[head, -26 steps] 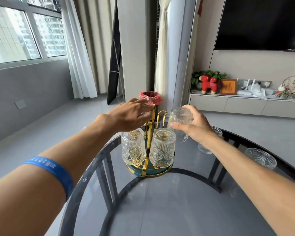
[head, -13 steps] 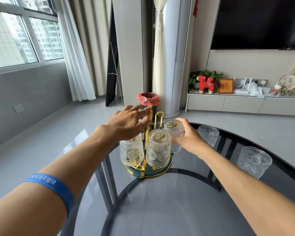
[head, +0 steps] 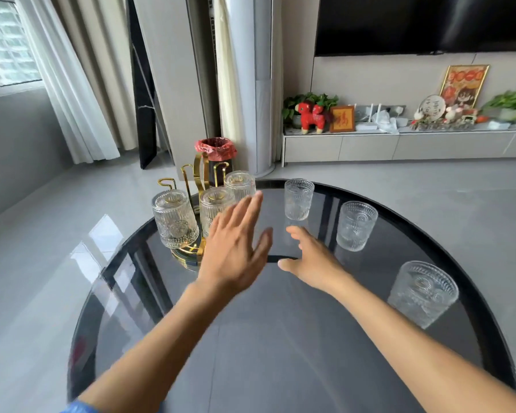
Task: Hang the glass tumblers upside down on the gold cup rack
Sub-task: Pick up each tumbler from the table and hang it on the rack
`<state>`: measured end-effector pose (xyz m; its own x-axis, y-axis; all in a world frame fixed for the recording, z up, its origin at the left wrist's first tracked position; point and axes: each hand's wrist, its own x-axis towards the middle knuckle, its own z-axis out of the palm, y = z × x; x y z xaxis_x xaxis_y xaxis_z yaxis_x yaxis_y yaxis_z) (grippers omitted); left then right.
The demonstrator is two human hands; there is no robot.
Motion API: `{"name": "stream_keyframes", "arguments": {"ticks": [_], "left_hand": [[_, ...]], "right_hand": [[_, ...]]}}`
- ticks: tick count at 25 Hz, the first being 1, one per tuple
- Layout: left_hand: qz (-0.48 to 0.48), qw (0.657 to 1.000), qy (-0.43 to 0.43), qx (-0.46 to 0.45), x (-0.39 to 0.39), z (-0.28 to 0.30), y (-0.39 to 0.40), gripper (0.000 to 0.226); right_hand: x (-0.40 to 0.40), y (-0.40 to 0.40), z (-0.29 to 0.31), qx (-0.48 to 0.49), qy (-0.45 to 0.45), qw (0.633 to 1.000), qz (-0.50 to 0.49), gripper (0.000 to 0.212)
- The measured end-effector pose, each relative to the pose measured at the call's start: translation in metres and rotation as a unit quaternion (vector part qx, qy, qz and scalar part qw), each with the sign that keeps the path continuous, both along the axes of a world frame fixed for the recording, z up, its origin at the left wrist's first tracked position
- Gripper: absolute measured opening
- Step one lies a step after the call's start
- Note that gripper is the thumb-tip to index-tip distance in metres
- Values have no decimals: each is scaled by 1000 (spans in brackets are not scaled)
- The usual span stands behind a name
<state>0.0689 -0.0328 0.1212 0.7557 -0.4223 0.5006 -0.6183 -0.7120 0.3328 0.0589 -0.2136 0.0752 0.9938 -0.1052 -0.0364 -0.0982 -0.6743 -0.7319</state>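
The gold cup rack [head: 196, 174] stands at the far left of the round glass table [head: 280, 338]. Three ribbed glass tumblers hang upside down on it: a left one [head: 175, 222], a middle one [head: 213, 205] and a rear one [head: 240, 183]. Three more tumblers stand upright on the table: a far one [head: 298, 199], a middle one [head: 356, 225] and a near right one [head: 422, 293]. My left hand [head: 236, 251] is open and flat just right of the rack, partly covering the middle hung tumbler. My right hand [head: 313, 260] is open and empty, just in front of the far upright tumbler.
A bin with a red liner [head: 216, 150] stands on the floor behind the rack. A low TV cabinet [head: 370, 146] with ornaments runs along the back wall. The table's dark rim [head: 429, 231] curves close behind the upright tumblers.
My right hand has let go of the tumbler, which now hangs on the rack's rear hook, and has drawn back to the right. My left hand has left the rack's top and moved right.
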Motion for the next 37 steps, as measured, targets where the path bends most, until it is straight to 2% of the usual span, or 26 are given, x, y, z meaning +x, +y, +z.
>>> {"name": "stream_keyframes", "arguments": {"ticks": [2,4,6,7,8,10,11,13,15,16,17,18,19,20,21,22,23,26,28,30,32,34,37], "left_hand": [[-17,995,86,-37,-42,-34,-31,66],[6,986,164,-37,-64,-62,-49,66],[29,981,192,6,-72,-74,-54,67],[32,980,193,22,-74,-75,-54,67],[30,980,193,27,-77,-74,-54,67],[25,981,194,12,-80,-69,-55,64],[25,980,195,1,-81,-65,-54,62],[33,979,202,-15,-81,-59,-53,59],[48,971,231,-33,-81,-56,-54,56],[56,960,269,-58,-83,-54,-54,54],[64,938,323,-108,-85,-51,-54,50],[66,902,389,-178,-87,-46,-53,47],[59,851,457,-253,-89,-38,-49,44],[45,793,519,-317,-90,-31,-43,45],[15,740,560,-371,-88,-25,-36,47],[-20,701,573,-424,-86,-20,-28,50],[-47,678,562,-472,-83,-17,-19,54],[-53,654,498,-566,-80,-12,-4,63],[-42,626,478,-615,-80,-9,2,48],[-17,621,461,-634,-78,1,10,32],[12,639,424,-642,-68,12,26,21],[39,666,366,-649,-53,27,48,16],[82,698,272,-658,-20,56,89,39]], "right_hand": [[-37,-10,-6,-70,-58,996,-15,61],[-64,-22,-2,-170,-131,976,-34,45],[-82,-41,11,-253,-180,948,-64,40],[-89,-52,19,-297,-176,935,-84,44],[-94,-65,24,-343,-136,923,-105,52],[-103,-90,33,-410,36,900,-142,75],[-105,-98,36,-406,117,893,-153,85],[-107,-105,38,-381,188,892,-156,90],[-109,-102,44,-370,166,902,-146,76],[-110,-98,46,-330,144,921,-147,69],[-109,-93,47,-242,122,951,-146,62],[-108,-86,47,-104,100,981,-132,59],[-108,-76,46,64,78,990,-98,57],[-108,-64,45,217,50,973,-53,56],[-106,-52,44,320,15,947,-8,55],[-102,-41,43,375,-26,926,29,55],[-98,-29,42,409,-66,908,57,55],[-83,7,40,494,-132,853,103,58],[-77,31,38,500,-138,847,116,58],[-73,56,39,440,-155,877,118,57],[-65,73,46,317,-183,923,114,61],[-49,79,61,260,-169,940,145,68],[-5,78,92,206,-149,956,149,59]]}}
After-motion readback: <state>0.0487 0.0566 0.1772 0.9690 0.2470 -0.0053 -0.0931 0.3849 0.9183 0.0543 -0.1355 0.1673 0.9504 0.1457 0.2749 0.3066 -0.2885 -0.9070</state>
